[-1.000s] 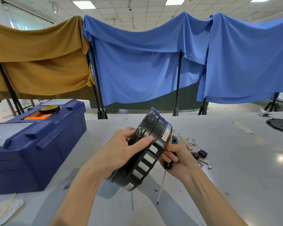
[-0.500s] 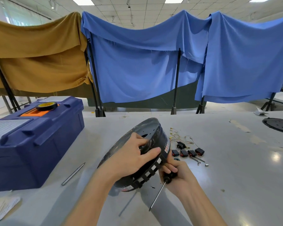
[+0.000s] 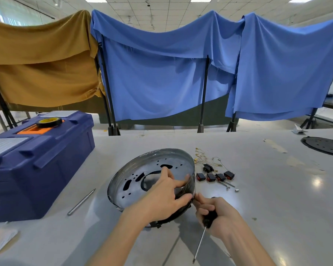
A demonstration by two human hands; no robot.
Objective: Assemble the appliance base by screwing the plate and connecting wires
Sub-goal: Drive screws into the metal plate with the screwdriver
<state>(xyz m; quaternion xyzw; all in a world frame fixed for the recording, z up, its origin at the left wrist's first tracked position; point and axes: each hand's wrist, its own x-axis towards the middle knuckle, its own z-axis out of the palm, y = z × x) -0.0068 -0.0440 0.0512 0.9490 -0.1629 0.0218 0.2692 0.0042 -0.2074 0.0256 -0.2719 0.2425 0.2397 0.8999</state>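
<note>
The round black appliance base (image 3: 142,175) lies tilted on the grey table (image 3: 258,198), its hollow side with holes facing up. My left hand (image 3: 161,196) grips its near rim, thumb outside and fingers inside the shell. My right hand (image 3: 217,214) holds a screwdriver (image 3: 202,235) by its black handle, shaft pointing down toward me, and its fingertips touch the base's rim. Several small black and red switches (image 3: 215,176) and thin wires with yellow terminals (image 3: 204,159) lie just right of the base, with loose screws (image 3: 228,186) beside them.
A large blue toolbox (image 3: 37,164) with a tape roll (image 3: 49,122) on top stands at the left. A metal rod (image 3: 81,202) lies between toolbox and base. A round black plate (image 3: 324,145) sits at the far right. Paper lies at the lower left corner.
I have turned the base from standing on edge to lying with its hollow side up and lowered it toward the table. The switches and wires came into full view.
</note>
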